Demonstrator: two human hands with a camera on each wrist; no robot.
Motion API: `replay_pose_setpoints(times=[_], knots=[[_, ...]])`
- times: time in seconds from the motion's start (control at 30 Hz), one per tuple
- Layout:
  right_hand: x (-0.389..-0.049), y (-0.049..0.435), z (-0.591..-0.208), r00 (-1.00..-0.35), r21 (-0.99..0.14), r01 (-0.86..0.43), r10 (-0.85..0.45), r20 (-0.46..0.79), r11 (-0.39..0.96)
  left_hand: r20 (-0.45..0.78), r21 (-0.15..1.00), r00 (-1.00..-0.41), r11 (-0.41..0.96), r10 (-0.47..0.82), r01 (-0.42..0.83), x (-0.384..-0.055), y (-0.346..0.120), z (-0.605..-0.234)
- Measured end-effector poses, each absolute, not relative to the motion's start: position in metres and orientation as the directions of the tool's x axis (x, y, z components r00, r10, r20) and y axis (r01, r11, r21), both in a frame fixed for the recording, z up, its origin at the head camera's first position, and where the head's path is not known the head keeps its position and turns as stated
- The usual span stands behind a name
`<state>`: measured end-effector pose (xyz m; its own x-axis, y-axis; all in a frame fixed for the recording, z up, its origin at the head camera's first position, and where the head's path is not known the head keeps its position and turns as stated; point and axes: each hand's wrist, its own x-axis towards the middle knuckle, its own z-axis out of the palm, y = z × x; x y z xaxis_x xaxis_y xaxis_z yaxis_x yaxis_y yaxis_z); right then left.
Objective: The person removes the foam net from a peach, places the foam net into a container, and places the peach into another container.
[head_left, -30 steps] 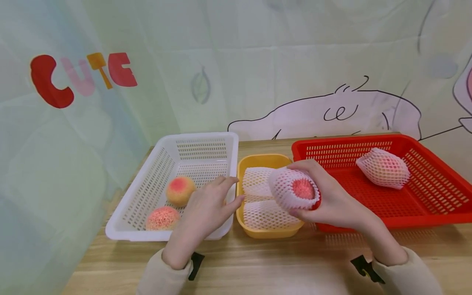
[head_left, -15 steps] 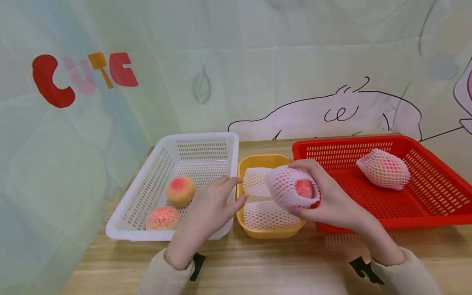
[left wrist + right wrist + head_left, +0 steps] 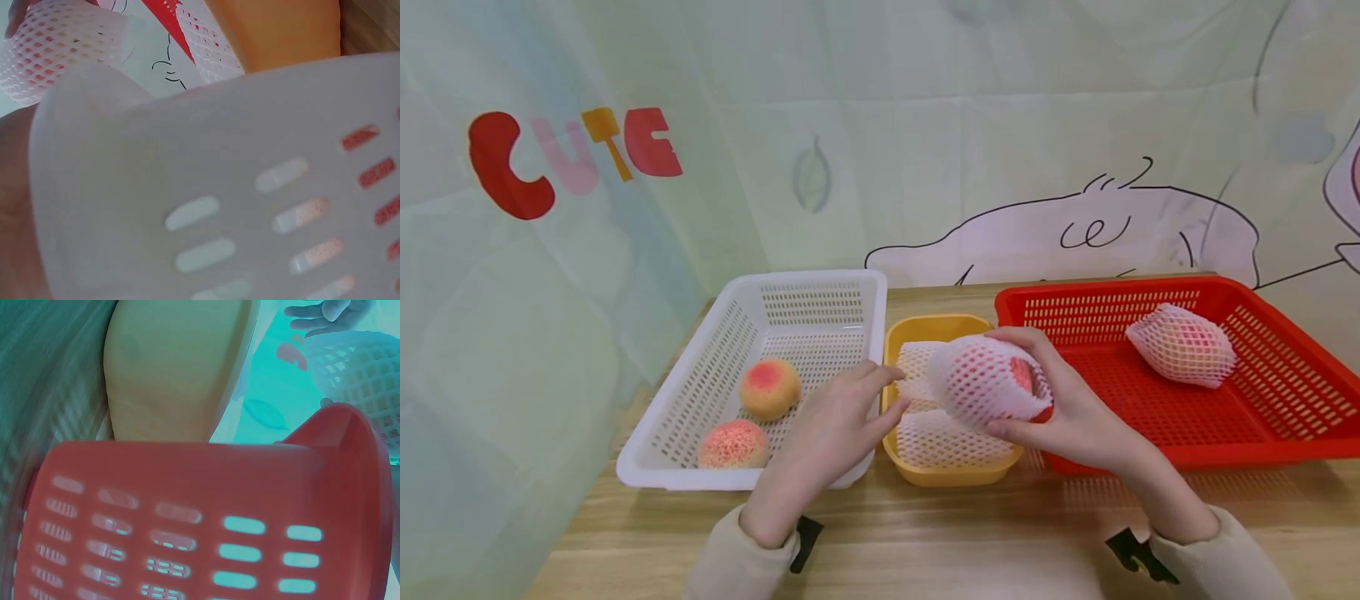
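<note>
My right hand (image 3: 1078, 421) grips a pinkish-red peach in a white foam net sleeve (image 3: 981, 379), held above the yellow basket (image 3: 951, 477). Bare red fruit shows at the sleeve's right end. To the left of it, my left hand (image 3: 842, 417) hovers over the white basket's right rim, fingers spread and holding nothing; its fingertips come near the sleeve. Flat foam net sleeves (image 3: 947, 440) lie in the yellow basket, partly hidden by the held fruit. The left wrist view also shows the netted peach (image 3: 56, 53) at its top left corner.
Two bare peaches, one yellow-pink (image 3: 770, 389) and one speckled pink (image 3: 733, 445), lie in the white basket (image 3: 812, 333). On the right, a red basket (image 3: 1157, 456) contains a netted peach (image 3: 1183, 344). A printed cloth (image 3: 820, 100) hangs behind the wooden table (image 3: 940, 542).
The netted peach has turned in my right hand, its bare end now facing further right, and it has shifted slightly left. My left hand has drifted a little to the right.
</note>
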<state>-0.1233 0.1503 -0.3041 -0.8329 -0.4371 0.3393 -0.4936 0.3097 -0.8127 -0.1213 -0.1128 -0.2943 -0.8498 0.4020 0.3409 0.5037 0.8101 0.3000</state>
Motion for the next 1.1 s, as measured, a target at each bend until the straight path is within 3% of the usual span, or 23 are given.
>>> replay_pose_setpoints(times=[0.3, 0.67, 1.1], knots=[[-0.1224, 0.1493, -0.3064, -0.839, -0.868, -0.436, -0.456, 0.297, 0.236, 0.325, 0.360, -0.821, 0.741, 0.469, 0.566, -0.1197, -0.1084, -0.2957], [-0.1243, 0.1478, -0.3106, -0.826, -0.902, -0.403, -0.486, 0.285, 0.155, 0.377, 0.334, -0.789, 0.723, 0.485, 0.605, -0.1194, -0.1057, -0.2984], [-0.1263, 0.1481, -0.3131, -0.830, -0.913, -0.389, -0.478, 0.287, 0.127, 0.470, 0.502, -0.804, 0.639, 0.364, 0.583, -0.1196, -0.1050, -0.2960]])
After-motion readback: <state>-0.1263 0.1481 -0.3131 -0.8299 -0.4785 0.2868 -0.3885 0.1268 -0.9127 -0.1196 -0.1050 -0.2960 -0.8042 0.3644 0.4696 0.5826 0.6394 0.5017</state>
